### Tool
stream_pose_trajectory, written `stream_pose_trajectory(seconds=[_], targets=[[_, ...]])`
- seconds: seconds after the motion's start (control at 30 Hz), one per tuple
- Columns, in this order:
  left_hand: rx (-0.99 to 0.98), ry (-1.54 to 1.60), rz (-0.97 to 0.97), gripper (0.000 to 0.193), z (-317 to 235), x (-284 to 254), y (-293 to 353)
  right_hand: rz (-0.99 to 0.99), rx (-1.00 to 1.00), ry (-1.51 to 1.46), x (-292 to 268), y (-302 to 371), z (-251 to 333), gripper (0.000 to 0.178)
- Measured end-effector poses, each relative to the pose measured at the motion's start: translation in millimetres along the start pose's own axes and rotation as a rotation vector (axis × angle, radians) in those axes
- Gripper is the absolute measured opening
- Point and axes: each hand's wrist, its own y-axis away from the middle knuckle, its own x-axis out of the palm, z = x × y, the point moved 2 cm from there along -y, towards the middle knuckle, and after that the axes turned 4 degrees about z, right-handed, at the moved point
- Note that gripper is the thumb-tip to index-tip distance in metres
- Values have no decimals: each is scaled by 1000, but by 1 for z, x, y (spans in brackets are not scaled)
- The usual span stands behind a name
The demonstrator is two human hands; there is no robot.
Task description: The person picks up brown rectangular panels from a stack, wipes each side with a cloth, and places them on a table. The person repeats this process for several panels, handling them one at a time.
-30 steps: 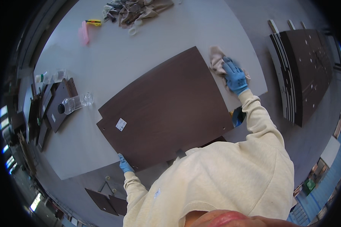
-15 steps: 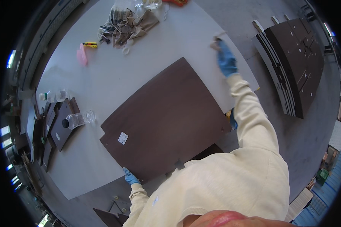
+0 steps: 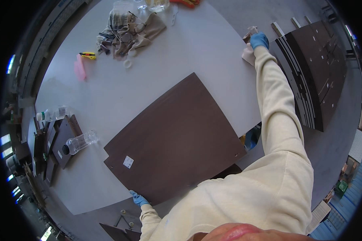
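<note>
We wear cream sweatshirt (image 3: 249, 193), long-sleeved, seam (image 3: 284, 172) faintly visible at right shoulder (image 3: 295, 170). Right sleeve (image 3: 277, 100) creased in deep folds, left sleeve (image 3: 150, 217) wrinkled too. Blue gloves (image 3: 260, 39) cover our right hand (image 3: 259, 41) and left hand (image 3: 138, 199).

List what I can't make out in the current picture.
All in the head view:
- Right hand: fingertips on the cloth, hidden by the hand's own back.
- Brown panel: underside, hidden by its upper face.
- White label: print too small.
- Clear container: cut off by the top edge.
</note>
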Motion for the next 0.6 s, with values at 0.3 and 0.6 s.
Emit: stream_pose_trajectory(seconds=[0.3, 0.6], targets=[[119, 179, 325, 71, -20, 16, 4, -152, -768, 393, 43, 163, -69, 62], [-114, 426, 409, 74, -15, 37, -18, -139, -773, -60, 38, 390, -136, 52]])
